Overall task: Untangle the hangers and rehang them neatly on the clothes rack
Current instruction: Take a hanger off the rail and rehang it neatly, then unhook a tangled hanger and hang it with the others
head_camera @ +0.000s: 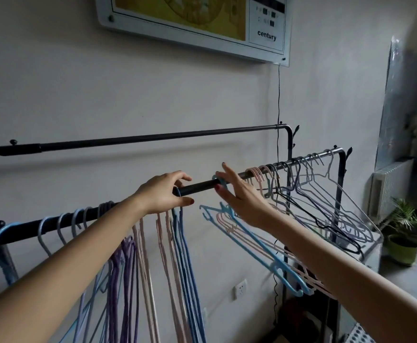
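Observation:
A black clothes rack has a front rail [198, 188] and a higher back rail [153, 138]. On the left of the front rail hang light blue hangers [45, 229], purple hangers [123, 268], pink hangers [148, 268] and dark blue hangers [187, 268]. My left hand [163, 193] curls around the rail at the hook of a dark blue hanger. My right hand [238, 196] pinches the hook of a light blue hanger [259, 246] on the rail, with its index finger pointing up. That hanger lies tilted against pink hangers [229, 226]. Lavender and grey hangers [331, 194] and a black hanger [326, 227] fill the right end.
A wall stands close behind the rack, with a framed board [202, 26] above and a black cable [278, 95] running down from it. A wall socket [241, 289] sits low. A potted plant [403, 246] and a radiator [388, 191] are at the right.

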